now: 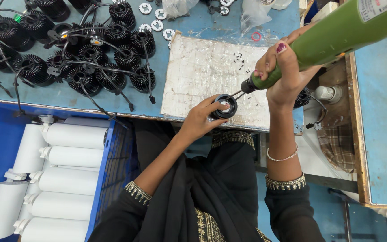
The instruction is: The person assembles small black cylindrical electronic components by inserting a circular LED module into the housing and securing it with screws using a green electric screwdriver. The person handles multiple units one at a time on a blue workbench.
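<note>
Head view: left hand (201, 118) pinches black housing (224, 106) (steadying); right grip (284, 71) wraps green screwdriver (332, 38), tilted down.

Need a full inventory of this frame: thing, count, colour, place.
Round black lamp housing: one, on the taped work board, under the driver bit.
Green electric screwdriver: one, upper right, bit down.
Taped whitish work board: one, table centre.
Black finned heat sinks with wires: many, upper left.
Small white round discs: several, top centre.
Clear plastic bags: two or so, top.
White cylindrical lamp bodies: about seven, blue crate lower left.
Blue table: one.
Left hand: steadies the housing.
Right hand: grips the screwdriver.
</note>
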